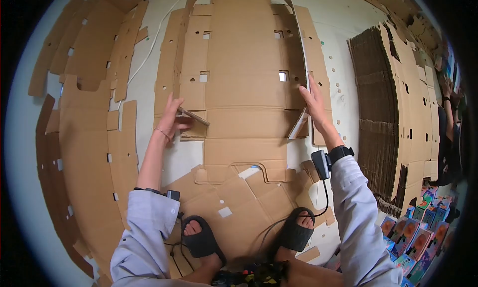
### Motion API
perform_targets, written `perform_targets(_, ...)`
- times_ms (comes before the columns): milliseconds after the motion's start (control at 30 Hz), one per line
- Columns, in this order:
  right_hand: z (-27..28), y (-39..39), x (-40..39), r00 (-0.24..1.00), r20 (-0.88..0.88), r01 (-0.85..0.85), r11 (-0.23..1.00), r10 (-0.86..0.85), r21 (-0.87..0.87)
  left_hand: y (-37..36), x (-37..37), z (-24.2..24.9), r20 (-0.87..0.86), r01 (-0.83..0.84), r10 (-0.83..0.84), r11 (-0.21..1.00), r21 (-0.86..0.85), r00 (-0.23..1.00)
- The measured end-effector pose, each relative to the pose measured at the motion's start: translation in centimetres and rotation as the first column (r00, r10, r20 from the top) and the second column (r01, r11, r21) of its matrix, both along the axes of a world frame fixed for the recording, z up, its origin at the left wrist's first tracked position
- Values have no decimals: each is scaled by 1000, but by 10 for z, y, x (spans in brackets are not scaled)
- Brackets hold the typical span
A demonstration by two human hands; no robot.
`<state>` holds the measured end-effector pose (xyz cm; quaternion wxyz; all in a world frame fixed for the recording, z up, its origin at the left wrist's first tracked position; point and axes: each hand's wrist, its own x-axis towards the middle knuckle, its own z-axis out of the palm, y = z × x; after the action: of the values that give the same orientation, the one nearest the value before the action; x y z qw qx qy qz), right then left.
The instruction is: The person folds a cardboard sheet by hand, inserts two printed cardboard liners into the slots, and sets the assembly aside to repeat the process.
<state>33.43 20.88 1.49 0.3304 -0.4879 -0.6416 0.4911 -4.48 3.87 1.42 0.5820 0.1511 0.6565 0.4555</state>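
Left hand (172, 118) grips the left flap (193, 116), right hand (314, 104) the right flap (300, 123) of the cardboard blank (244, 78); fold both evenly along their creases.

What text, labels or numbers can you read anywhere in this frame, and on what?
None legible.
Cardboard sheet lifted at its side flaps by left hand and right hand: plain, no print visible.
White sticker on the lower cardboard: blank or too small to tell.
Colourful boxes at lower right: printed graphics, any wording too small and blurred to read.
Wrist device: no readable marking.
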Motion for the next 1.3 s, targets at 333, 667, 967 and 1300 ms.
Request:
perform_targets(333,-1,15,10,961,233,-177,980,152,89,0,1,4,-12,-49,50,996,75,999)
perform_targets(667,-28,-3,-13,778,622,-107,957,-88,270,18,-1,-5,-733,316,-441,895,-315,518)
perform_targets(967,-27,1,-36,578,799,-121,951,-166,286,38,31,-8,-787,127,-569,822,-555,241)
perform_targets(1300,148,38,-46,857,385,161,887,-343,432,73,3,113,-891,74,310,933,352,332)
